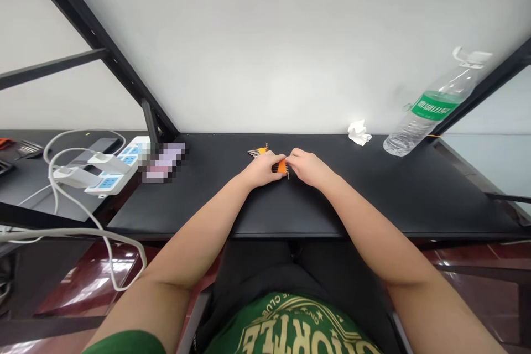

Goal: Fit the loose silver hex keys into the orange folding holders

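In the middle of the black table, my left hand [265, 170] is closed around an orange hex key holder [282, 166]. Thin metal keys stick out of it, one bent end showing below. My right hand [306, 166] meets the holder's right side, thumb and forefinger pinched together near its upper edge. Whatever lies between those fingertips is too small to make out. Behind my left hand, several more thin metal keys [254, 152] and a yellow-orange piece [263, 150] show; my hand hides how they join the holder.
A large clear bottle [433, 105] with a green label stands at the back right, beside a crumpled tissue [359, 133]. On the left are a blurred-out flat item [165, 162], a white power strip [120, 166] with plugs, and white cables [74, 210] hanging past the table edge.
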A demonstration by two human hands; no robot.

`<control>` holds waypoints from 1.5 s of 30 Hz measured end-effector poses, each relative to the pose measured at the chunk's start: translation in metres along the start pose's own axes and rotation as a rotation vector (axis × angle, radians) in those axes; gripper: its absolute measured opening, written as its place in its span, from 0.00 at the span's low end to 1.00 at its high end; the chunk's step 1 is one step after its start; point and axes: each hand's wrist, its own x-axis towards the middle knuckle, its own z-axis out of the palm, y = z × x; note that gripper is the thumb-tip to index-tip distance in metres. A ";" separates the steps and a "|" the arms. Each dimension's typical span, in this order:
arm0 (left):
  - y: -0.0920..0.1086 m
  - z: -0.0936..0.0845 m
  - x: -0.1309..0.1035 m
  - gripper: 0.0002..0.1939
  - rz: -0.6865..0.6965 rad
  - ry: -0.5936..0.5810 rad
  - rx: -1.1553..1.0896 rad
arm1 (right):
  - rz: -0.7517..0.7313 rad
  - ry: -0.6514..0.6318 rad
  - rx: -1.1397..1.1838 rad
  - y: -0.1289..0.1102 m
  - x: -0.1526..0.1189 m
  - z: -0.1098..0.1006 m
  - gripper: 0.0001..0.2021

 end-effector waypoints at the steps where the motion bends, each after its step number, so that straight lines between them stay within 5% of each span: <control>1: 0.001 0.000 0.000 0.15 0.015 0.001 -0.011 | -0.006 0.021 0.065 -0.002 0.001 0.002 0.13; 4: 0.002 0.001 0.001 0.11 0.047 0.011 -0.033 | 0.009 0.062 0.273 -0.003 0.005 0.008 0.11; 7: 0.000 0.001 0.000 0.19 0.003 0.024 -0.039 | 0.095 0.092 0.356 0.008 0.007 0.007 0.12; 11: -0.006 0.002 -0.002 0.27 -0.084 0.019 -0.105 | 0.266 0.089 0.119 0.039 0.001 -0.001 0.07; 16: -0.008 0.003 -0.003 0.26 -0.115 -0.008 -0.198 | 0.369 -0.002 -0.026 0.061 -0.006 -0.008 0.12; 26: -0.006 0.000 -0.004 0.26 -0.132 -0.004 -0.196 | 0.373 -0.061 -0.109 0.054 -0.004 -0.004 0.15; 37: -0.005 -0.001 -0.004 0.30 -0.138 -0.027 -0.257 | 0.452 -0.235 -0.035 0.021 0.003 -0.009 0.04; 45: -0.006 0.002 -0.003 0.26 -0.156 -0.018 -0.268 | 0.391 -0.156 -0.081 0.022 0.003 -0.009 0.03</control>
